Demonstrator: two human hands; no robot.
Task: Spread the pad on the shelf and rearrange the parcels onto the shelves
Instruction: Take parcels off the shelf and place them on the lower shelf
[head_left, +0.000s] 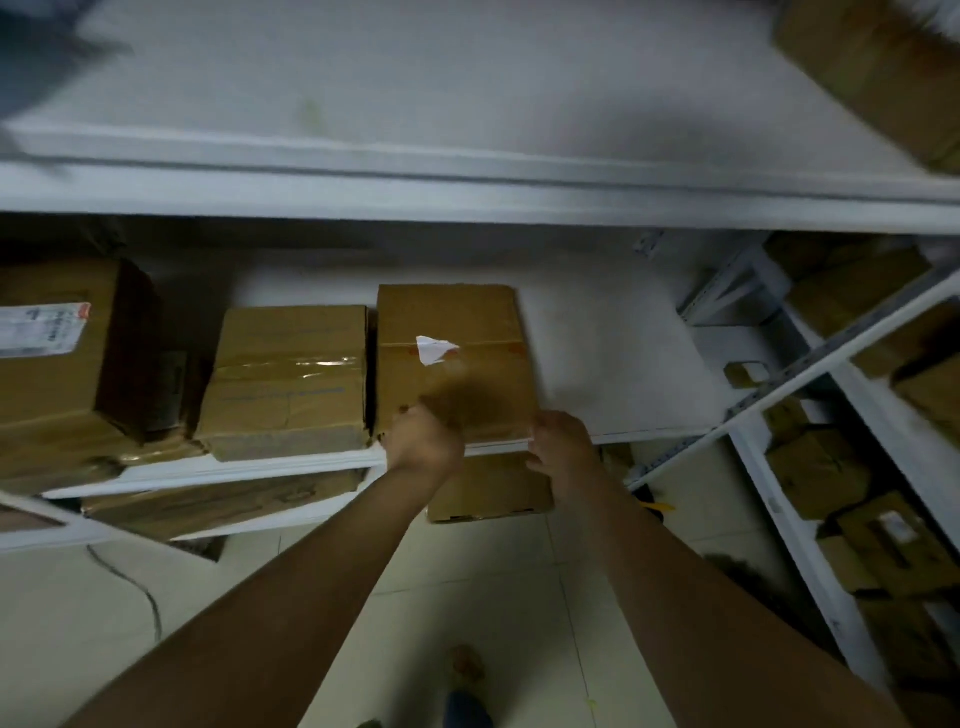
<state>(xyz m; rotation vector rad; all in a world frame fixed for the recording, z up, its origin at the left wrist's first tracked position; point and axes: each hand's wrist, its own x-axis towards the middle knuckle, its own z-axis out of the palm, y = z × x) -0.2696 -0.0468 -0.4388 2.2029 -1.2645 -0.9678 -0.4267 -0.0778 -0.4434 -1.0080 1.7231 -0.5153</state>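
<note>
Nearest to us in the head view, the left forearm (291, 597) and the right forearm (691, 587) reach up from 6 o'clock and converge on the near edge of the parcel (452, 358).

The left hand (426, 441) sits at the near-left corner with its fingers curled. Blur hides whether it really pinches the cardboard, so we cannot tell. The right hand (563, 447) wraps its fingers round the near-right corner and grips it.

The parcel rests on the middle shelf (613, 353), just left of centre, with a torn white label on top. Whether the white surface under it is the pad or a bare board, we cannot tell.

From our hands the parcel lies straight ahead at 12 o'clock. Its long axis runs from 6 to 12, into the shelf, and both hands are about equally near it. We judge the coming move to be a push or pull along that axis.

At the parcel's 9 o'clock a second carton (288, 379) stands just beside it, almost touching. The shelf is bare white at its 3 o'clock.

Farther toward 9 o'clock sits a large labelled carton (57, 353). A floor carton (488, 493) lies below the hands, and the upper shelf (415, 78) spans 12 o'clock.
</note>
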